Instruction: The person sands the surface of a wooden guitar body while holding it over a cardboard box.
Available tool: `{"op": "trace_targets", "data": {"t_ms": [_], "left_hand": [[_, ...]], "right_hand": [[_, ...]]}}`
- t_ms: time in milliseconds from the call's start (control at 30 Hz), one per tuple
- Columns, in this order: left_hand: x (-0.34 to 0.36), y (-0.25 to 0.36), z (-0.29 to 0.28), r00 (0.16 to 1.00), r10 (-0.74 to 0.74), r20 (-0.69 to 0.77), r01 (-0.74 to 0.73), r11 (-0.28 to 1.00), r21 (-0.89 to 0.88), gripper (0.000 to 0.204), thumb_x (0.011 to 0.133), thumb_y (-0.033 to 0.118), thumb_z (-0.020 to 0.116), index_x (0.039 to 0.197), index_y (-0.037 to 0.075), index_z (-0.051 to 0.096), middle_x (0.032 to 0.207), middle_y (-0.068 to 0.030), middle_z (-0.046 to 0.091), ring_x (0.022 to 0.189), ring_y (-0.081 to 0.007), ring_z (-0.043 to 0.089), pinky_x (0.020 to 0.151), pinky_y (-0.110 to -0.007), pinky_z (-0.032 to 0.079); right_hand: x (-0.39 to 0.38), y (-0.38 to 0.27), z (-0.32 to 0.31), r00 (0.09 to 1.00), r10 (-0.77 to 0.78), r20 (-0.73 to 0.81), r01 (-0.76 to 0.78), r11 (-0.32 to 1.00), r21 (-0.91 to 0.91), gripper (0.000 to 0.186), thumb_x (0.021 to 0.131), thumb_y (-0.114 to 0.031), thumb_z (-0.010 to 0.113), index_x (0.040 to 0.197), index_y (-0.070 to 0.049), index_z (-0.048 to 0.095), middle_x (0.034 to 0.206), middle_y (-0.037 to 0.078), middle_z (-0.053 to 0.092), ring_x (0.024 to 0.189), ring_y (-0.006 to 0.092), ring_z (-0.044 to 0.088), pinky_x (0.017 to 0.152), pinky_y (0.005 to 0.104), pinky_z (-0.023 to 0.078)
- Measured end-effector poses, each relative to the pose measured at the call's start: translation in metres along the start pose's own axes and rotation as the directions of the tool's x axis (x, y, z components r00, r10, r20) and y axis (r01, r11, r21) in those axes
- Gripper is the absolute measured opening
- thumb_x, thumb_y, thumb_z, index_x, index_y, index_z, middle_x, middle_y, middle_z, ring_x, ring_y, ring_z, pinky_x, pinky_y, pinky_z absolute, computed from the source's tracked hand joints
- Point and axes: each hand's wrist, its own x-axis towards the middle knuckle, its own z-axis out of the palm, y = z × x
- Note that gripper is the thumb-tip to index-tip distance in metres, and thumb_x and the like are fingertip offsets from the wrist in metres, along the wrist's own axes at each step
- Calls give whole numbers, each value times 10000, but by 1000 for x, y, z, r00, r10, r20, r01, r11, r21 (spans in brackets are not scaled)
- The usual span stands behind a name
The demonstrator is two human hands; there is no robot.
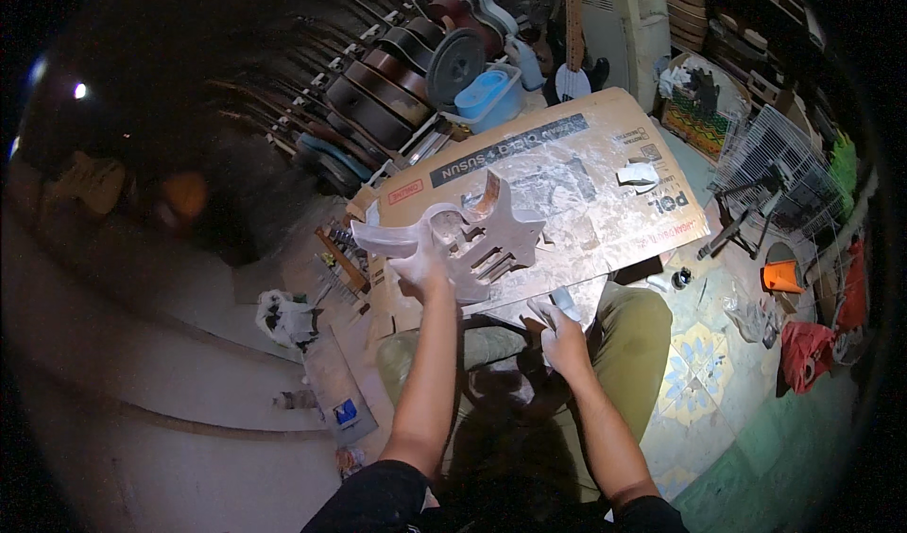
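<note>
My left hand [421,266] grips a pale, dusty wooden guitar body [510,233] with pointed horns and cut-out cavities, which rests over the left part of a dusty cardboard sheet [605,231]. Below the guitar body's right side, at the sheet's near edge, my right hand [562,342] is closed on a small grey-blue sanding block [559,304]; its exact shape is partly hidden by my fingers. A folded white paper [639,174] lies on the right part of the cardboard. My knees show under both forearms.
Several guitars [378,89] stand racked at the back, beside a blue tub [496,108]. At right are a wire crate [765,146], a black metal stand [732,231], an orange plastic item [782,276] and a red bag [803,353]. Small tools [340,259] lie left of the cardboard.
</note>
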Motion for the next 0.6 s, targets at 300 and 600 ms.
{"op": "trace_targets", "data": {"t_ms": [300, 600], "left_hand": [[87, 28, -29, 890, 419, 178, -405, 908, -110, 539, 857, 131, 701, 1294, -66, 454, 1099, -162, 607, 994, -253, 609, 900, -374, 485], [25, -7, -29, 848, 413, 333, -456, 888, 60, 956, 687, 220, 872, 1383, -80, 290, 1342, -204, 444, 1229, -298, 473, 1052, -378, 370]], "right_hand": [[-2, -14, -5, 997, 7, 71, -4, 999, -40, 486, 750, 49, 469, 1209, -32, 606, 1120, 239, 652, 1053, 375, 630, 924, 391, 488], [-1, -13, -11, 994, 23, 106, -18, 999, -45, 479, 746, 50, 468, 1206, 2, 594, 1141, 256, 638, 1087, 388, 612, 939, 411, 480]]}}
